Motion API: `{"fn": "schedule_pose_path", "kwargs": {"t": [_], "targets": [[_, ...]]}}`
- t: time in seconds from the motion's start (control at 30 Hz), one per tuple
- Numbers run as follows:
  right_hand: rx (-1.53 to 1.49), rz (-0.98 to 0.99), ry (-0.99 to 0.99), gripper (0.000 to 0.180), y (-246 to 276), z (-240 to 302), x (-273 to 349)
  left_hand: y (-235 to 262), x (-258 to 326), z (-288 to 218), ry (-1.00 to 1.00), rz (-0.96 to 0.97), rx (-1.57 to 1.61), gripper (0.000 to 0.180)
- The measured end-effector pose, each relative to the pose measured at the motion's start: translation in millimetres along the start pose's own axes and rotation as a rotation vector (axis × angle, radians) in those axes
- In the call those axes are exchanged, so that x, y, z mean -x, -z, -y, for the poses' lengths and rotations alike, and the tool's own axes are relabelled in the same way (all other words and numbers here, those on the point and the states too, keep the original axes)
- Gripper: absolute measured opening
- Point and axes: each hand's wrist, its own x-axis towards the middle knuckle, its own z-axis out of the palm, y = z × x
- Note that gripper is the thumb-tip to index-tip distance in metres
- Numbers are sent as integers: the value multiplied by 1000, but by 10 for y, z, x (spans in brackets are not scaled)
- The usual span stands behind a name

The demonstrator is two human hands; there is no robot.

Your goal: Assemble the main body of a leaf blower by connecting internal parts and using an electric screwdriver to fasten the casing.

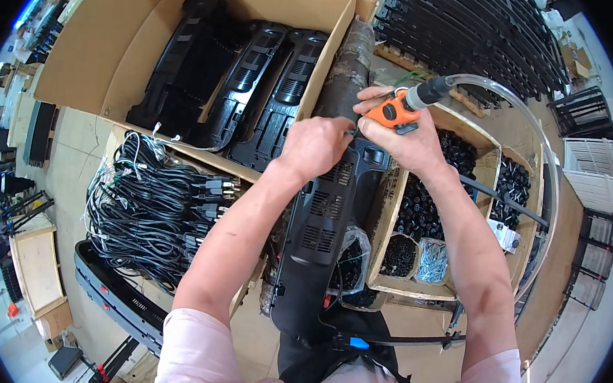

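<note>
My right hand (pixel 414 144) is wrapped round an orange air screwdriver (pixel 388 113) with a grey end fitting and a clear hose. Its tip points left, toward the far end of a long black plastic cover (pixel 322 221) with vent slots. My left hand (pixel 315 145) is closed at that same far end, fingertips pinched close to the tool's tip. Whatever it pinches is hidden. The cover runs lengthwise from my body up to both hands, partly over a worn, tape-wrapped post (pixel 350 62).
At the upper left, a cardboard box (pixel 118 69) holds several black covers. Bundled black power cords (pixel 154 208) lie below it. To the right, a wooden bin (pixel 387 270) has compartments of black parts and silver screws (pixel 431 261). The clear hose (pixel 542 131) arcs round the right side.
</note>
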Motion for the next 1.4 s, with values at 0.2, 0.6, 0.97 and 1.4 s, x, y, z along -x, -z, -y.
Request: {"fn": "schedule_pose_path", "kwargs": {"t": [0.2,0.6,0.97,1.4], "targets": [[-25,-15,3,44,23,-13,10,-95,-195,20,-114,137,-149,24],[-89,23,91,42,-210,570,94,596,305,94,-3,97,-11,20],[-15,200,176,39,-725,390,147,668,763,168,383,299,214,36],[101,245,139,38,-800,241,183,563,713,187,405,325,131,31]]}}
